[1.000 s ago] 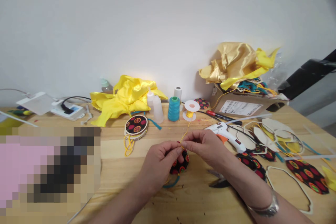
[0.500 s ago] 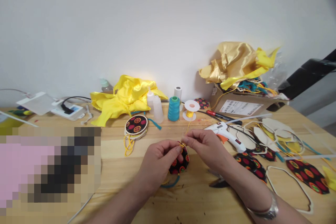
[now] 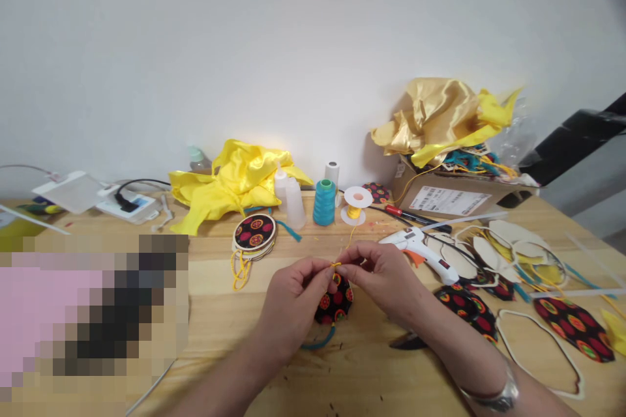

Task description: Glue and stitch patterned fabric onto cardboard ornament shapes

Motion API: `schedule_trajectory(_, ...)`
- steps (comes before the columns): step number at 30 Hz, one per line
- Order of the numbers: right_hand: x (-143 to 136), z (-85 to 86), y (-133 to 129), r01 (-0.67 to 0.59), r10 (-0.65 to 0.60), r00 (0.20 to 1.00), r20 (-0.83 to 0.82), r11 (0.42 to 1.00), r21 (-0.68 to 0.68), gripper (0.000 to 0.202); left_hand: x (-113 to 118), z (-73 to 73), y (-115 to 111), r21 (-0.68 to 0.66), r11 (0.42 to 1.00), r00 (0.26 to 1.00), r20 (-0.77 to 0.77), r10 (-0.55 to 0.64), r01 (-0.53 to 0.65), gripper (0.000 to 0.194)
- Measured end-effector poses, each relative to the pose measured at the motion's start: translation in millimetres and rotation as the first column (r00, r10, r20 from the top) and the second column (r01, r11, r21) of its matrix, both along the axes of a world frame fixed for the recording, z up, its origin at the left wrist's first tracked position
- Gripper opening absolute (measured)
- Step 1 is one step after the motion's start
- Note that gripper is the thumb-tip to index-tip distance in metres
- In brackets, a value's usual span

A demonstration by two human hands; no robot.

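We find both grips at work near the middle of the wooden surface (image 3: 215, 326), fingertips almost meeting. Left grip (image 3: 296, 290): thumb and forefinger pinched on yellow cord (image 3: 336, 265), at the upper edge of a black-and-red patterned piece (image 3: 337, 303). Right grip (image 3: 381, 273): thumb and forefinger closed on the same cord. The piece sits just below the fingertips, partly covered by the left fingers; a blue strand (image 3: 321, 344) curves from its lower edge. Silver cuff (image 3: 493, 394) on the right wrist; a dark tool (image 3: 408, 341) partly hidden under that forearm. Farther out, we log a white spool (image 3: 358, 197) wound with yellow, a teal thread cone (image 3: 323, 205) beside it, and 2 squeeze bottles (image 3: 295, 205) against crumpled yellow cloth (image 3: 229, 179). Left of the grips, a round patterned disc (image 3: 255, 232) with cord loops. To the right, a white glue gun (image 3: 433, 257) and pale frame (image 3: 580, 383); behind, a cardboard box (image 3: 403, 189) topped with gold cloth (image 3: 440, 107).
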State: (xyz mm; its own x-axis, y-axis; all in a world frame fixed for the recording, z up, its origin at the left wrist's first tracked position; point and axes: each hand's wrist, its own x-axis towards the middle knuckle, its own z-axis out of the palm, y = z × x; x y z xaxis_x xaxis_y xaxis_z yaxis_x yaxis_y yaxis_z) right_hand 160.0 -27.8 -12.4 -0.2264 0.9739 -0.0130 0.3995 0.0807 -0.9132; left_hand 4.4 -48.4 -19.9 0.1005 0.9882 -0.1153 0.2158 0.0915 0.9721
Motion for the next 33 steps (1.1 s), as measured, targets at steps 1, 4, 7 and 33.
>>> schedule_trajectory(1, 0.2, 0.0, 0.1, -0.002, 0.002, 1.000, 0.007, 1.000, 0.008, 0.009, -0.1, -0.2, -0.3, 0.019, 1.000, 1.000, -0.021, 0.000, 0.001, 0.018)
schedule_trajectory(4, 1.0, 0.9, 0.3, -0.008, 0.007, 1.000, 0.027, 1.000, 0.019, 0.008, -0.3, -0.6, -1.8, 0.044, 0.999, 0.997, -0.071, -0.001, 0.005, 0.019)
schedule_trajectory(7, 1.2, 2.8, -0.4, -0.019, 0.017, 0.999, 0.044, 0.999, 0.028, 0.009, -0.4, -0.7, -2.9, 0.062, 0.998, 0.995, -0.103, -0.008, 0.014, 0.019)
schedule_trajectory(33, -5.1, 7.7, -4.2, -0.036, 0.031, 0.995, -0.090, 0.998, -0.052, 0.010, 1.9, -1.8, -0.7, 0.037, 0.996, 0.990, 0.120, 0.074, -0.079, 0.009)
